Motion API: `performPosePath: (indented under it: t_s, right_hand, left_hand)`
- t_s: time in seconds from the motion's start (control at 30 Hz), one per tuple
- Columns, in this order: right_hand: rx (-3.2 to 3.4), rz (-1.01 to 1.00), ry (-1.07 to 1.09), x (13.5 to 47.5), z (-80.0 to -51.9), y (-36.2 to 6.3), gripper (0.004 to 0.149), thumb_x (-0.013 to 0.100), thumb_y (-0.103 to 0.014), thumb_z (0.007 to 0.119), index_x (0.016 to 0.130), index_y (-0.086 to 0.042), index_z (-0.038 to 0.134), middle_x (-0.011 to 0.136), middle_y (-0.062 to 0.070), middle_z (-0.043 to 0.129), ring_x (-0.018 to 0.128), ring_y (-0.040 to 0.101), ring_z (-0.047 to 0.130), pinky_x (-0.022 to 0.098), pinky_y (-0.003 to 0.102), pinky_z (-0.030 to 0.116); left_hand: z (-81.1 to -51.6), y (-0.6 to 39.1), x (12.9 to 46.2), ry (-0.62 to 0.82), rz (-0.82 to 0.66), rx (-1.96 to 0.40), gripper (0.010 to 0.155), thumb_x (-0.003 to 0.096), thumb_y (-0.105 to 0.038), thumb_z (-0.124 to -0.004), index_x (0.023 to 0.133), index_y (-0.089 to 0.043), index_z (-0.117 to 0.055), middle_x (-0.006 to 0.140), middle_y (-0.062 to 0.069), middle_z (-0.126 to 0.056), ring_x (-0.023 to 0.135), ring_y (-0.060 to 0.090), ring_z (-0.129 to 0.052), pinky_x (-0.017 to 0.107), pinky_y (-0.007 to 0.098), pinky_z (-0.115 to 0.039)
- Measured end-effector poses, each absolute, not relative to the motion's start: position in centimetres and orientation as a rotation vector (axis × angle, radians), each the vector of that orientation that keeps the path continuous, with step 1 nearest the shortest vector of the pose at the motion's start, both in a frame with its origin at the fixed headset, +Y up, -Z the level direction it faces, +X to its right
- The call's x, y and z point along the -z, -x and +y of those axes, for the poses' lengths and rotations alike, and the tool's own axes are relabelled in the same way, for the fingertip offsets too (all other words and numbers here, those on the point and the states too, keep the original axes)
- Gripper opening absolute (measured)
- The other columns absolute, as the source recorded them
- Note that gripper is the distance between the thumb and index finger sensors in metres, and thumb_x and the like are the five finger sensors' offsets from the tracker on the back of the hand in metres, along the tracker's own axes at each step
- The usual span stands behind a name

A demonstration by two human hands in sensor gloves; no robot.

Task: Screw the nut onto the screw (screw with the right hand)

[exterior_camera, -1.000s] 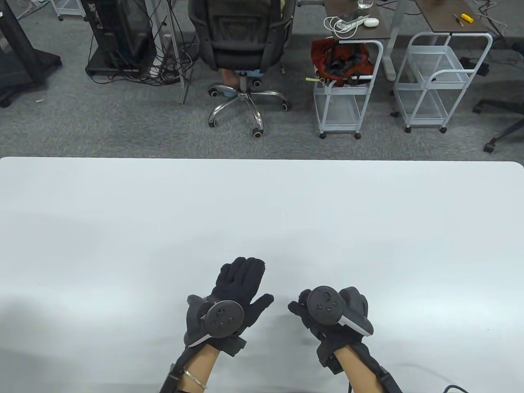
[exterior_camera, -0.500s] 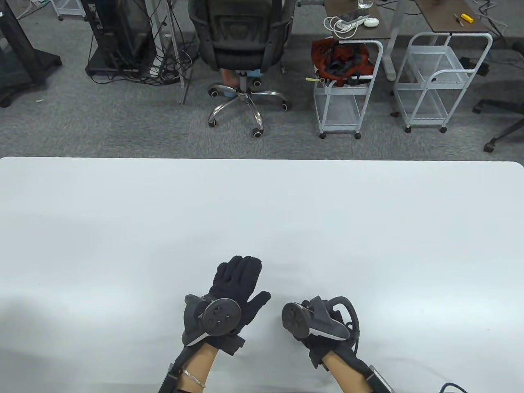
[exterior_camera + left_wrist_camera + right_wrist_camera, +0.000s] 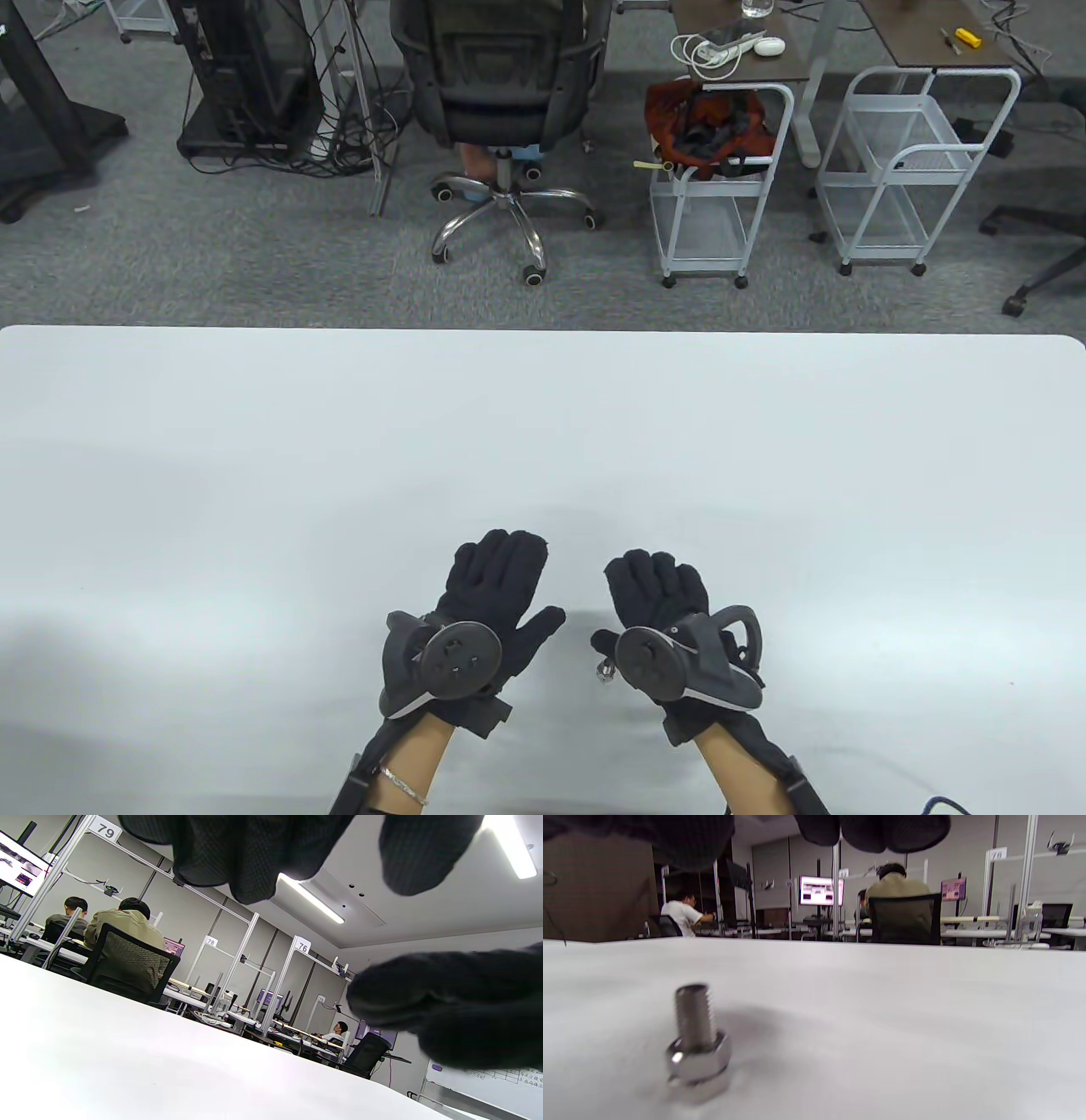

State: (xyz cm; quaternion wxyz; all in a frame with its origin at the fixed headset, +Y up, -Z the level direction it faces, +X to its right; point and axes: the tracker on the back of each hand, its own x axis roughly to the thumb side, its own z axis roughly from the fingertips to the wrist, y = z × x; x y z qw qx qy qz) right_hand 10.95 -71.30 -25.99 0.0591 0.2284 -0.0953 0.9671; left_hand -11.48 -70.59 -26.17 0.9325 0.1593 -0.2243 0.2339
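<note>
The black-gloved left hand [image 3: 492, 603] lies palm-down over the white table [image 3: 254, 475], fingers straight and spread, pointing away from the person, holding nothing. To its right, near the table's front edge, the silver steel screw [image 3: 691, 1014] stands on its head, threaded shank upright, long axis vertical, with the silver hexagonal nut [image 3: 699, 1055] low on the shank. Just right of it, apart from it, the black-gloved right hand [image 3: 657, 598] is extended flat, fingers forward, empty.
</note>
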Motion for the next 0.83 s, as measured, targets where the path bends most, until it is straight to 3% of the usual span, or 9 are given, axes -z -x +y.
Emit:
performPosePath:
  t_s: [0.1,0.83]
  right_hand:
    - [-2.874,-0.356,-0.656,26.17,-71.01,-11.69,0.074,0.056,-0.043,0.070,0.109,0.004,0.050,0.106,0.035,0.055,0.098,0.059,0.054,0.066,0.069,0.043]
    - [-2.883,-0.279,-0.634,26.62,-71.11,-11.70,0.072,0.056,-0.043,0.071,0.108,0.004,0.054,0.105,0.035,0.059,0.096,0.058,0.058,0.066,0.069,0.044]
  left_hand:
    - [-70.54,11.44,26.13,-0.331,-0.462,-0.478,0.072,0.0494,-0.058,-0.070,0.109,-0.017,-0.063,0.112,0.014,-0.078,0.100,0.044,-0.073,0.076,0.059,-0.052]
    - [-70.64,11.14,26.01,-0.322,-0.488,-0.469,0.074,0.0476,-0.058,-0.072,0.109,-0.018,-0.063,0.112,0.014,-0.079,0.100,0.044,-0.073,0.076,0.060,-0.050]
